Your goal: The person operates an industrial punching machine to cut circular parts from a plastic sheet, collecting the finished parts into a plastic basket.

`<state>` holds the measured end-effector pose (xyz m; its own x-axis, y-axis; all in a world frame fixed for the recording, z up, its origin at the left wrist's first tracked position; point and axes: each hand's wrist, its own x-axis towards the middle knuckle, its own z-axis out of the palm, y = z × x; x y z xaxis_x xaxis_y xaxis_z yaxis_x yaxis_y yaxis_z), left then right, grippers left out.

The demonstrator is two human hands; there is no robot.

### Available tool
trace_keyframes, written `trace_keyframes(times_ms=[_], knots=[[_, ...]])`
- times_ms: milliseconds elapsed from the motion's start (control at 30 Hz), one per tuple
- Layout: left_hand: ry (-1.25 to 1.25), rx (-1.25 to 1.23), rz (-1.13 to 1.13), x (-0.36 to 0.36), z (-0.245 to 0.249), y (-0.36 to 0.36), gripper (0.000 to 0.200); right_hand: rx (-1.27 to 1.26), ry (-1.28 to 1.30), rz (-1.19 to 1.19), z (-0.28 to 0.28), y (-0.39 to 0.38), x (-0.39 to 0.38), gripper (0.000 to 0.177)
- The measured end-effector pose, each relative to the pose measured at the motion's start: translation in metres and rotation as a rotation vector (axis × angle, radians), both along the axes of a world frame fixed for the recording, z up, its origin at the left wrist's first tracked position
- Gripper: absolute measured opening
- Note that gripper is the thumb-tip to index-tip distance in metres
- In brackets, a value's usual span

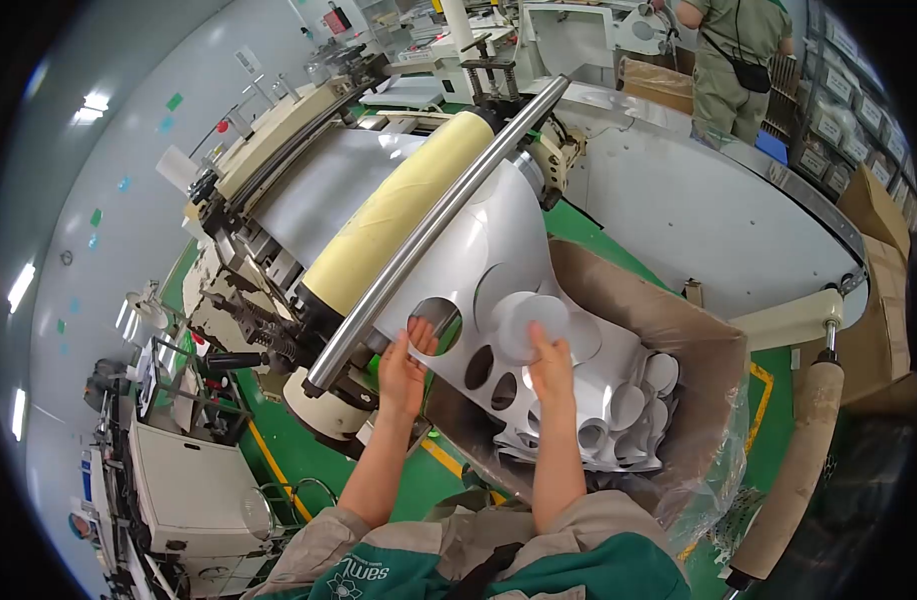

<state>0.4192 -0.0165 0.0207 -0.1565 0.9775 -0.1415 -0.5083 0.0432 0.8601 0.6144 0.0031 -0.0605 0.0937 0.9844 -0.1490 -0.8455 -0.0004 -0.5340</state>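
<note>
A wide white sheet point(494, 225) with round holes hangs from under a steel bar point(439, 230) beside a yellow roller point(404, 210). My left hand point(404, 375) is at the edge of a large hole, its fingers spread and holding nothing. In my right hand point(552, 365) is a round white disc point(524, 322), pinched at its lower right edge over the sheet. The sheet runs down into a large cardboard box point(699, 350), where it lies folded with several round cut-outs.
The machine stands ahead and to the left. A long white panel point(699, 190) is at the right, near a brown padded roller point(794, 470). Another person point(734, 60) stands at the back right by shelves of bins. A white cabinet point(184, 480) is at the lower left.
</note>
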Motion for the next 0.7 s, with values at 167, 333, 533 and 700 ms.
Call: trace_keyframes(times_ms=[167, 333, 533, 700], knots=[[-0.034, 0.119, 0.043, -0.01, 0.009, 0.016, 0.037, 0.125, -0.065, -0.071, 0.01, -0.005, 0.025, 0.031], [-0.1, 0.057, -0.014, -0.005, 0.006, 0.013, 0.032, 0.221, -0.328, 0.148, 0.052, 0.002, -0.005, 0.031], [-0.069, 0.015, -0.094, 0.015, -0.02, -0.012, 0.033, 0.306, -0.744, 0.263, 0.052, 0.032, -0.039, 0.037], [0.0, -0.005, -0.13, 0.01, -0.016, -0.01, 0.036, 0.174, -0.314, 0.295, 0.04, 0.023, -0.031, 0.039]])
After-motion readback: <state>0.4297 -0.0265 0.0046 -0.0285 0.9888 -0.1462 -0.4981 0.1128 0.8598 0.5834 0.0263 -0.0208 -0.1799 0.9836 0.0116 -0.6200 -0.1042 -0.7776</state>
